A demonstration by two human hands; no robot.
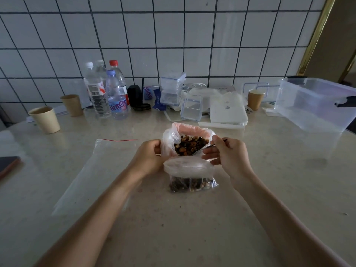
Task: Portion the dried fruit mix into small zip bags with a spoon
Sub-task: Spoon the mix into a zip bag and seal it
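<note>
A big plastic bag (169, 139) of dried fruit mix (190, 145) stands open at the middle of the counter. My left hand (148, 157) grips its left edge. My right hand (225, 153) holds a metal spoon (202, 150), whose bowl is dipped into the mix at the bag's right side. Just in front stands a small zip bag (189, 174), mouth open, with some mix in its bottom. A large empty zip bag with a red seal line (100, 170) lies flat to the left.
Paper cups (45, 120), water bottles (107, 93), small clear boxes (173, 87) and a white box (228, 110) line the tiled wall. A big clear bin (316, 105) stands at the right. A phone (7, 164) lies at the left edge.
</note>
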